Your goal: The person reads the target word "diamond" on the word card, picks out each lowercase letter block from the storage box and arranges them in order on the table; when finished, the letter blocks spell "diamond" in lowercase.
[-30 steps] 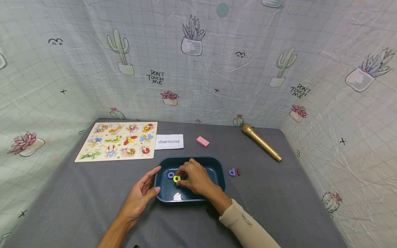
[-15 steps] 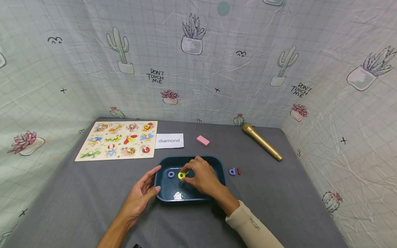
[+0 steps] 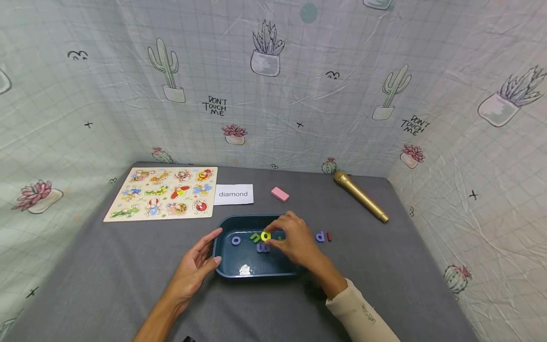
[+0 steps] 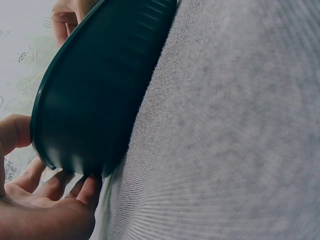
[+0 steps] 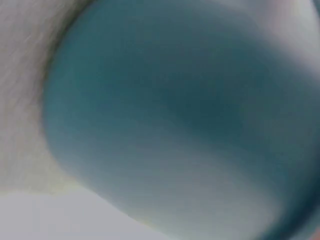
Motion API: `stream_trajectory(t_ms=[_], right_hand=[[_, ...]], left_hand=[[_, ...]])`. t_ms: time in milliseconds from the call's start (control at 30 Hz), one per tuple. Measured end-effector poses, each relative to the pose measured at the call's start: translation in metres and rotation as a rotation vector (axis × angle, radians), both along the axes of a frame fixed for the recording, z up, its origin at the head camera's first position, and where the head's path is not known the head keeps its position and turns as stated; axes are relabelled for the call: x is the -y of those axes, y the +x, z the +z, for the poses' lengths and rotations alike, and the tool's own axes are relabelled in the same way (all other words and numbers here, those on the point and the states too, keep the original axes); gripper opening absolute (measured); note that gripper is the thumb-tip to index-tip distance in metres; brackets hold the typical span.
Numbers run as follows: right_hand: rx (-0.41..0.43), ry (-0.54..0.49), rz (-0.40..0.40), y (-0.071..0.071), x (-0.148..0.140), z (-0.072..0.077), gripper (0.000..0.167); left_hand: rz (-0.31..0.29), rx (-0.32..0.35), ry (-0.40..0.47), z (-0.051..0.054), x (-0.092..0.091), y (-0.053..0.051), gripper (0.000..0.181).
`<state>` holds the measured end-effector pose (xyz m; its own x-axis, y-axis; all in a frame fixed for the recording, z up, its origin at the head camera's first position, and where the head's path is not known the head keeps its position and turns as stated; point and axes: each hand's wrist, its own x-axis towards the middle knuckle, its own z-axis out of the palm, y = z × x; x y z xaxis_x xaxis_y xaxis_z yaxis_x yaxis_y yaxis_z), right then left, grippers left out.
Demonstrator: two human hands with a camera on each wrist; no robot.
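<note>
The right hand reaches over the tray, thumb and finger pinching a yellow letter within the tray's outline; whether that letter touches the bottom cannot be told. Just left of those fingertips is a green n, and nearer the person, just below them, a purple m. Another green letter shows partly from under the right hand. Farther left, between the two hands, lies a blue o.

The left hand is spread at the tray's left end, thumb and forefinger tips apart and touching it; the left wrist view shows more fingers against the outer wall.

To the right of the right hand, outside the tray, a purple d and a red letter lie side by side on the worktop. Beyond the right hand are a pink block and, farther right, a golden microphone. Beyond the left hand lie an animal board and a card reading "diamond".
</note>
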<state>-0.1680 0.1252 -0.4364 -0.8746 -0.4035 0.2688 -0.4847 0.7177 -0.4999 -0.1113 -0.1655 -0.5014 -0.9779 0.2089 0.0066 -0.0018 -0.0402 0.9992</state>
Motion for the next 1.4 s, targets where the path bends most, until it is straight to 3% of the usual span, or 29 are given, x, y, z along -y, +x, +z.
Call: stream_trajectory(t_ms=[800, 1400], right_hand=[[-0.110, 0.001, -0.103, -0.001, -0.063, 0.006, 0.030], [-0.152, 0.014, -0.189, -0.008, -0.123, -0.010, 0.030]], left_hand=[[-0.003, 0.034, 0.000, 0.002, 0.000, 0.001, 0.067], [-0.007, 0.034, 0.012, 0.001, 0.001, 0.000, 0.066]])
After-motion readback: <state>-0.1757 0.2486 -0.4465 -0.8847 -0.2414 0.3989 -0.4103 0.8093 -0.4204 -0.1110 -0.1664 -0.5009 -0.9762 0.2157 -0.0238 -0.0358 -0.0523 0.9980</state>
